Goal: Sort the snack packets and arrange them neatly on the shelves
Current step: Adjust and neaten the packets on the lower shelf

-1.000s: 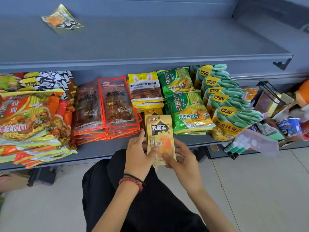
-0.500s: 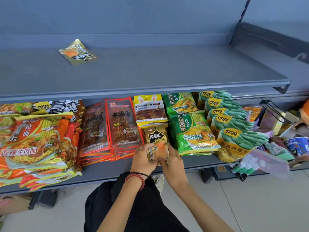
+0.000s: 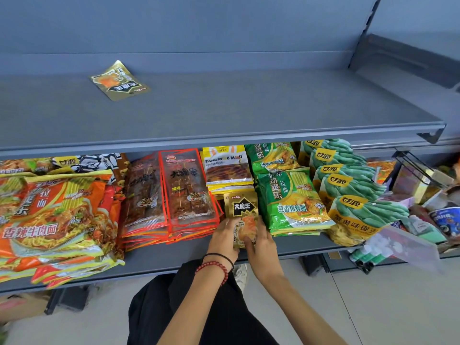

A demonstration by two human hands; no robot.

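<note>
A small gold snack packet (image 3: pixel 241 207) with a black label stands at the lower shelf (image 3: pixel 174 255), between the red-edged skewer packets (image 3: pixel 186 190) and the green noodle packets (image 3: pixel 291 202). My left hand (image 3: pixel 224 239) grips its lower left side and my right hand (image 3: pixel 261 245) pinches its lower right edge. It sits just in front of the yellow rabbit-logo packets (image 3: pixel 227 168). A matching gold packet (image 3: pixel 120 80) lies flat and alone on the upper shelf (image 3: pixel 249 105).
Orange noodle packets (image 3: pixel 52 215) are piled at the lower shelf's left. Green bean-snack bags (image 3: pixel 348 185) lean in a row on the right. Mixed goods, a cup (image 3: pixel 445 220) and a clear bag (image 3: pixel 400 245) crowd the far right. Tiled floor lies below.
Both hands carried the gold packet forward from above my lap to the lower shelf, into the gap before the yellow packets. The camera tilted up, showing more upper shelf.
</note>
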